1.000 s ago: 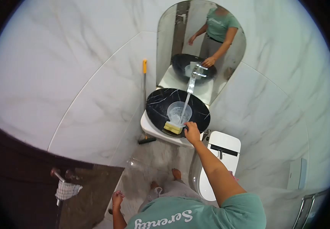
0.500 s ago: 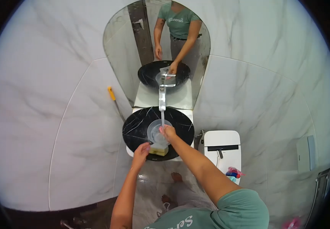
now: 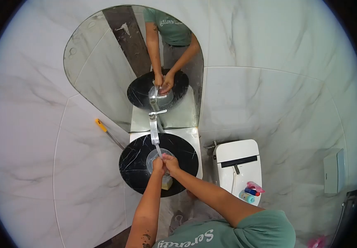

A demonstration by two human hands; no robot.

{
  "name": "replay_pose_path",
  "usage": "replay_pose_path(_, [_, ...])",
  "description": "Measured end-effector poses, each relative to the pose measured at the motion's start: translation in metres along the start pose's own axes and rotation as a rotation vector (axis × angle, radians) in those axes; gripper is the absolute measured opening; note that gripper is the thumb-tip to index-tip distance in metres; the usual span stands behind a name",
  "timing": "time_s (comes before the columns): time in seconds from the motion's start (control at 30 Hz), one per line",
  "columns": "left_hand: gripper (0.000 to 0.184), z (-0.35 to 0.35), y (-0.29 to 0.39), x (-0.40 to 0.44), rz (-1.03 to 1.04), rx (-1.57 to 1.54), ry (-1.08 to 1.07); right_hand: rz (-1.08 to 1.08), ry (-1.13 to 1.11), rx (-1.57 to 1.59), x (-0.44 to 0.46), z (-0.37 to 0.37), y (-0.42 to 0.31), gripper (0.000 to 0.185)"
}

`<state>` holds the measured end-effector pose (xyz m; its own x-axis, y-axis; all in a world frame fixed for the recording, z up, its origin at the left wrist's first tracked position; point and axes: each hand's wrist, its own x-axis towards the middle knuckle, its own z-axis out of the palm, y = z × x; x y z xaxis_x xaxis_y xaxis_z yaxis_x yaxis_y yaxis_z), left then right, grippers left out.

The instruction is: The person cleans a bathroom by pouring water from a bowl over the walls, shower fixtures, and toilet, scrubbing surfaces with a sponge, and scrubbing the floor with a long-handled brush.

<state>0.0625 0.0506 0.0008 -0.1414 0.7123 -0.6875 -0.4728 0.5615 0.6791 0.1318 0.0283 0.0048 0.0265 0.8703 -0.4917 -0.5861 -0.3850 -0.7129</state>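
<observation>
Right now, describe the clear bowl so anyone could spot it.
Below the big wall mirror sits a black oval basin with pale veins. Inside it, under the silver faucet, the bowl is partly hidden by the left hand and right hand. It is round and see-through, unlike the yellow block nearby.

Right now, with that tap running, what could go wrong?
Water striking the fingers beneath the running tap might splash beyond the black basin. The yellow sponge, near the basin's front edge, could get nudged out. The right arm might also knock the small items off the toilet lid.
</observation>
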Motion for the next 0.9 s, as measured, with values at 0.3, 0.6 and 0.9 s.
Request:
replay_pose_path(0.3, [0.026, 0.005, 0.009, -0.013, -0.002, -0.147, 0.072, 0.041, -0.002, 0.055, 0.005, 0.018, -0.017, 0.024])
replay_pose_path(0.6, [0.028, -0.031, -0.007, 0.050, -0.202, -0.309, -0.173, 0.002, -0.127, -0.036, 0.016, 0.014, -0.020, 0.022])
replay_pose_path(0.9, [0.032, -0.004, 0.009, 0.002, -0.217, -0.268, -0.053, -0.050, -0.156, -0.225, 0.001, 0.014, -0.026, 0.018])
